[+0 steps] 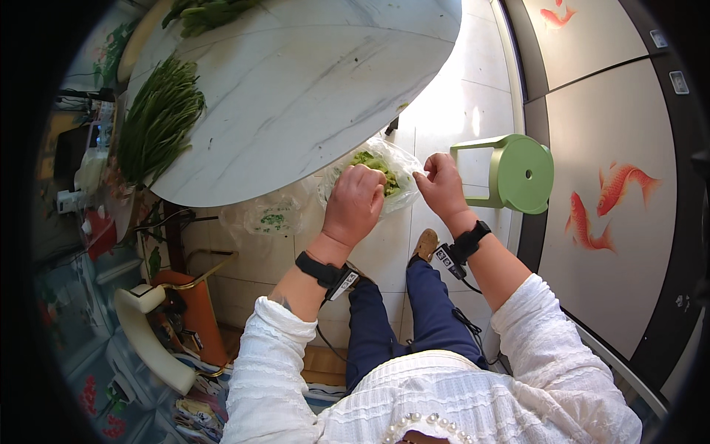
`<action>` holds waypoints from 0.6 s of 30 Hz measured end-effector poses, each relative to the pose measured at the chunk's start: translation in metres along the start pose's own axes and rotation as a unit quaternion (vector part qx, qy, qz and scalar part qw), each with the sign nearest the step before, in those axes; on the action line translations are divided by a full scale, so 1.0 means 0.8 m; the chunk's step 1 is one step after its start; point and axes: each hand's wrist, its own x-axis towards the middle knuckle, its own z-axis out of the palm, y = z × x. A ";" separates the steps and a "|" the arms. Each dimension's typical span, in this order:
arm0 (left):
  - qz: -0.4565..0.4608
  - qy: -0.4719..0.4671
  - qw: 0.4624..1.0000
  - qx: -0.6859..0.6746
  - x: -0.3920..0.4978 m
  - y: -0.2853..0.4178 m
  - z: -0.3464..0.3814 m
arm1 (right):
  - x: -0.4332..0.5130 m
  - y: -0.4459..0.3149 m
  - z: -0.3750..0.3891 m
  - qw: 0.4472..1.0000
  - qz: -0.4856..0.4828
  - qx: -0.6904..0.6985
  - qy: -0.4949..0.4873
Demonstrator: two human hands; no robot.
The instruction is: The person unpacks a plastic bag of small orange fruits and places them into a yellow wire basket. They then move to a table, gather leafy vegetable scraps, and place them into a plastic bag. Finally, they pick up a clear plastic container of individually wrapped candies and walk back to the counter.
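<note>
Below the table edge, a clear plastic bag (407,198) sits with its mouth spread, holding green and yellowish vegetable scraps (392,180). My left hand (355,197) is over the bag's near left side, fingers curled downward. Its fingertips are hidden, so whatever they may hold does not show. At the bag's right rim is my right hand (442,183), with thumb and fingers drawn together. I cannot tell whether it pinches the plastic. A bundle of long thin green stalks (163,114), like garlic chives, lies on the marble-patterned table (288,111).
More leafy greens (213,14) lie at the table's far end. Under the table is another clear bag (273,216) with green print. A green plastic stool (524,175) stands right, beside cabinet doors (610,222) with red fish. An orange-and-cream chair (191,316) is at left.
</note>
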 end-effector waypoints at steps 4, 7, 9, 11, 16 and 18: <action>-0.122 -0.014 0.992 0.000 -0.015 -0.036 0.046 | -0.002 0.012 0.024 1.000 -0.019 0.018 -0.010; -0.230 -0.050 0.970 -0.065 -0.032 -0.069 0.087 | -0.001 0.025 0.046 0.996 0.031 0.036 -0.078; -0.201 0.001 0.979 0.026 -0.053 -0.079 0.125 | -0.008 0.036 0.068 0.988 0.035 0.059 -0.138; -0.246 -0.079 0.965 0.038 -0.079 -0.095 0.142 | -0.017 0.053 0.079 0.975 0.090 0.002 -0.205; -0.411 -0.218 0.883 -0.066 -0.122 -0.136 0.146 | -0.035 0.115 0.085 0.931 0.226 0.087 -0.274; -0.460 -0.207 0.861 -0.056 -0.139 -0.151 0.141 | -0.042 0.142 0.086 0.904 0.320 0.090 -0.268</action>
